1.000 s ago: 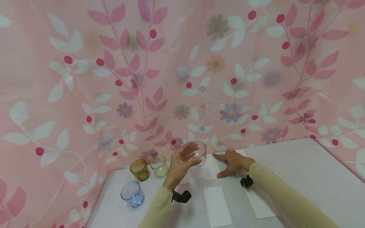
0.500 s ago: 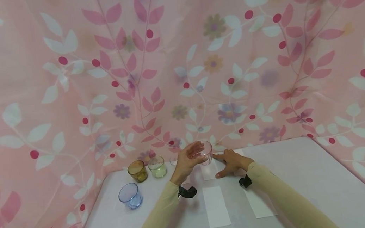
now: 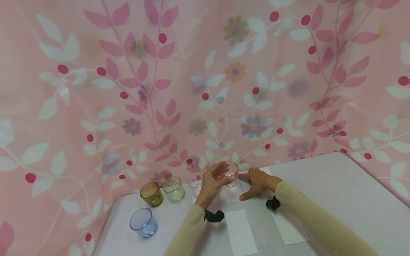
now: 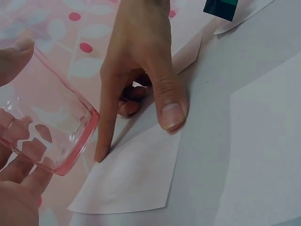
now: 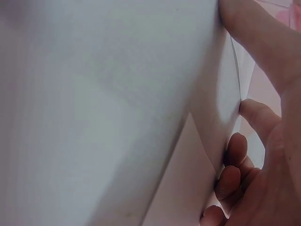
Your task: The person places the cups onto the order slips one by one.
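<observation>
My left hand [image 3: 210, 185] holds a pink-tinted clear glass [image 3: 233, 171] by its side, thumb nearer me and fingers round the far side. In the left wrist view the pink glass [image 4: 75, 122] is tilted, its thick base toward my other hand, close over a white paper strip [image 4: 136, 183]. My right hand [image 3: 260, 179] lies over the far side of the table, index finger and thumb stretched out. The index fingertip presses at the strip's edge, and the thumb touches down beside it. Its other fingers are bent, with nothing gripped.
At the back left stand an amber glass [image 3: 151, 195], a green glass [image 3: 174, 189] and a colourless glass [image 3: 195, 184], partly behind my left hand. A blue glass [image 3: 144, 223] is nearer me. White strips [image 3: 242, 234] lie in front; a floral curtain [image 3: 195, 85] hangs behind the table.
My left hand has moved right with the pink glass, bringing it lower and close to my right hand. The colourless glass has come into view behind it. My right hand has stayed at the strip.
</observation>
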`<action>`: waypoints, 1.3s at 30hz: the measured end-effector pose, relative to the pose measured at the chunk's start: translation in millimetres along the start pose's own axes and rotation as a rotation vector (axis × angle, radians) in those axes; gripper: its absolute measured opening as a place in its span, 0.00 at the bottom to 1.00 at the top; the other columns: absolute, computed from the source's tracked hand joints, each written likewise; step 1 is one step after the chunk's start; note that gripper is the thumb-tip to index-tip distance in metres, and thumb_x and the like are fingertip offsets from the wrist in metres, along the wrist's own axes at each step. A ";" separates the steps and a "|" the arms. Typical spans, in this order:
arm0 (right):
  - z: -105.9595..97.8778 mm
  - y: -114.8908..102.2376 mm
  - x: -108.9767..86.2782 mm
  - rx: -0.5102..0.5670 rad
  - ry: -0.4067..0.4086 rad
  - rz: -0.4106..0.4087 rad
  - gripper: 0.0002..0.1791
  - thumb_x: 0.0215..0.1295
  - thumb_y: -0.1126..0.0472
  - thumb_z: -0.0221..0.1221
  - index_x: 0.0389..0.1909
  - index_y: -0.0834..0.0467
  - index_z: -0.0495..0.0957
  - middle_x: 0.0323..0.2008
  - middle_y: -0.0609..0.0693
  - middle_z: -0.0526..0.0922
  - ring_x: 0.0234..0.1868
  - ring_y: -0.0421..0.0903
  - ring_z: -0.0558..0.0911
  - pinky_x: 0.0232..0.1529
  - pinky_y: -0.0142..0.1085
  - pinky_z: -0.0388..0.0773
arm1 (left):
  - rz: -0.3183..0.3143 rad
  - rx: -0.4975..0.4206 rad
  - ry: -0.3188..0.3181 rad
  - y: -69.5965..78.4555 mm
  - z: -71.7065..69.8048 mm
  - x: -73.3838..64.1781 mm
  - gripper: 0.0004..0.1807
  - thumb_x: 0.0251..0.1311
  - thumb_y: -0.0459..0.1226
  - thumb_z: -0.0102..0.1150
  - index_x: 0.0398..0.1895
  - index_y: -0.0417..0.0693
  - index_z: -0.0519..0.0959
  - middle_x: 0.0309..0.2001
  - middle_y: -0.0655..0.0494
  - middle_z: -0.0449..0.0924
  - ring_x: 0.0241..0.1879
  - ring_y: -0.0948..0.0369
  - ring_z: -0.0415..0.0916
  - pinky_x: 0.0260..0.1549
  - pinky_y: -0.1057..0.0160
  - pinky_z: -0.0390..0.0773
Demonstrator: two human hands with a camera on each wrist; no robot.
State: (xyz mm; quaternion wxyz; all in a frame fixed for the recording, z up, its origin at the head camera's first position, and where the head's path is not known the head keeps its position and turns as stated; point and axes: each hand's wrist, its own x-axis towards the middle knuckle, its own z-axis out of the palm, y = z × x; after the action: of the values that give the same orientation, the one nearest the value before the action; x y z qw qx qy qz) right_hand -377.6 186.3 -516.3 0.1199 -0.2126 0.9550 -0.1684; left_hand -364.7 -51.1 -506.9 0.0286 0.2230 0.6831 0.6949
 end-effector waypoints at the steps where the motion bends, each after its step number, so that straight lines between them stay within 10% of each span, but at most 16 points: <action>1: 0.1 0.2 0.0 -0.002 0.001 -0.001 0.58 0.50 0.31 0.77 0.81 0.47 0.66 0.47 0.55 0.72 0.48 0.48 0.69 0.52 0.50 0.77 | -0.004 -0.010 0.002 -2.4 0.8 0.6 0.36 0.62 0.29 0.74 0.74 0.41 0.72 0.71 0.39 0.76 0.73 0.39 0.71 0.76 0.39 0.66; 39: 2.6 2.8 1.7 -0.004 0.022 0.012 0.58 0.49 0.29 0.77 0.80 0.46 0.68 0.54 0.57 0.74 0.55 0.51 0.71 0.59 0.55 0.79 | -0.071 0.025 0.034 -34.9 3.4 1.5 0.40 0.61 0.29 0.74 0.76 0.38 0.68 0.71 0.36 0.75 0.73 0.39 0.71 0.76 0.42 0.68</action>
State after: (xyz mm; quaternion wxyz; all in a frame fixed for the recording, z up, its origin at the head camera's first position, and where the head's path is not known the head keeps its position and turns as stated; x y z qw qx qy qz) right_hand -379.3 187.3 -520.0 0.1100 -0.2050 0.9579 -0.1682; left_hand -374.1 -45.2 -540.2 0.0388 0.1869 0.6994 0.6887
